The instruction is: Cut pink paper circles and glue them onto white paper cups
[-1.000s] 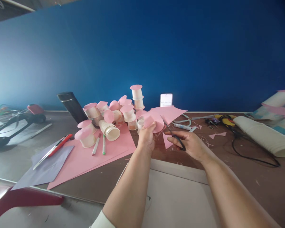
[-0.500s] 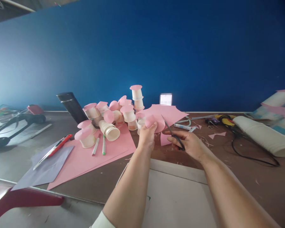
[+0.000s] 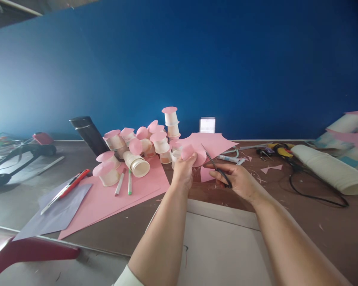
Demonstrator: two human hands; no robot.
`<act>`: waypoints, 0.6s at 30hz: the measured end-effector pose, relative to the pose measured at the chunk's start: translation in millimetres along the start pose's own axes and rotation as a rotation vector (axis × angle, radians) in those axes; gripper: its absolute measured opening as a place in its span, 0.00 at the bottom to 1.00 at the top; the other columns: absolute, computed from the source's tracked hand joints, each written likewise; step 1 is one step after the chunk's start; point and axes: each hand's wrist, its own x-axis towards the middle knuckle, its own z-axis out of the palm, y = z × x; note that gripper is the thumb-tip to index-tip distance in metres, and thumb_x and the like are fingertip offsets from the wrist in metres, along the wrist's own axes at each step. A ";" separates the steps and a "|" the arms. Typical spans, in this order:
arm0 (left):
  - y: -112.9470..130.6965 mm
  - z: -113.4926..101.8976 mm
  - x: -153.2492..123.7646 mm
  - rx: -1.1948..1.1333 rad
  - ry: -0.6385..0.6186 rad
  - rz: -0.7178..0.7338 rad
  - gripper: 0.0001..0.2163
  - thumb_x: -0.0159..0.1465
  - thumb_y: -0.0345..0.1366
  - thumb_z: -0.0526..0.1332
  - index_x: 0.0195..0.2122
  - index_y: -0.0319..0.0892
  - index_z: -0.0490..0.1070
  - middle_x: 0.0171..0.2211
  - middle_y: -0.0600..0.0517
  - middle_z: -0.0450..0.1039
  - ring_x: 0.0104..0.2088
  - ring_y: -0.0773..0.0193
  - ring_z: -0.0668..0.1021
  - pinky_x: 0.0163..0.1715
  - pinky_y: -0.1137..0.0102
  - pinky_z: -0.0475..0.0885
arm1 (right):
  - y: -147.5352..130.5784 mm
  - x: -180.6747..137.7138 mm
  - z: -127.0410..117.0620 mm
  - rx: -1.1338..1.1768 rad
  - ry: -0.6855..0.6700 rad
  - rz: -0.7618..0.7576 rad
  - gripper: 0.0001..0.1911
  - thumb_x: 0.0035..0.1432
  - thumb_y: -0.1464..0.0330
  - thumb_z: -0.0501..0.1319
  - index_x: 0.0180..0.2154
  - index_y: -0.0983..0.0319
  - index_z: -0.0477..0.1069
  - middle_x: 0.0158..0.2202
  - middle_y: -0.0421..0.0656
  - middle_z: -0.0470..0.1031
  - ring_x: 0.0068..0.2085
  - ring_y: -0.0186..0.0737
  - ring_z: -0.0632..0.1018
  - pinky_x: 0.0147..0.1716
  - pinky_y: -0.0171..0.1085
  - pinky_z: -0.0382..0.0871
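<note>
My left hand pinches the near edge of a pink sheet of paper, thumb on top. The sheet has curved bites along its edges and is held up above the table. In my right hand is a pair of scissors with dark handles, its blades at the paper just right of my left thumb. Below the sheet, a smaller pink piece lies on the table. Left of my hands stand several paper cups topped with pink paper, some stacked, others tipped over.
Two markers lie on pink sheets at left, near a red utility knife on grey paper. A black bottle leans behind. At right are a long cup stack, a black cable and paper scraps.
The pink sheet has tilted slightly, and the scissors' blades sit a little further left against it. Otherwise the whole view has shifted slightly; both hands keep their holds.
</note>
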 end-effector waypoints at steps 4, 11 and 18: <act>1.3 0.1 -1.1 0.005 0.002 -0.010 0.13 0.50 0.34 0.72 0.35 0.35 0.75 0.34 0.46 0.77 0.32 0.60 0.79 0.35 0.66 0.74 | 0.7 -0.5 -0.6 -0.014 -0.005 -0.002 0.28 0.53 0.53 0.67 0.52 0.60 0.76 0.20 0.36 0.68 0.24 0.33 0.69 0.28 0.35 0.64; 0.3 -1.3 0.7 0.011 -0.008 0.003 0.14 0.49 0.35 0.72 0.35 0.36 0.75 0.34 0.45 0.78 0.35 0.58 0.80 0.37 0.65 0.74 | 0.6 -0.5 -0.5 -0.021 -0.007 0.000 0.28 0.53 0.53 0.67 0.52 0.61 0.76 0.20 0.36 0.69 0.25 0.33 0.69 0.28 0.36 0.63; -0.1 -1.8 2.1 0.045 0.040 0.005 0.14 0.49 0.35 0.72 0.35 0.37 0.75 0.32 0.47 0.77 0.33 0.60 0.79 0.35 0.65 0.74 | -0.7 -1.0 -0.3 -0.011 -0.011 0.002 0.28 0.53 0.53 0.67 0.52 0.60 0.76 0.20 0.36 0.69 0.24 0.33 0.68 0.28 0.35 0.62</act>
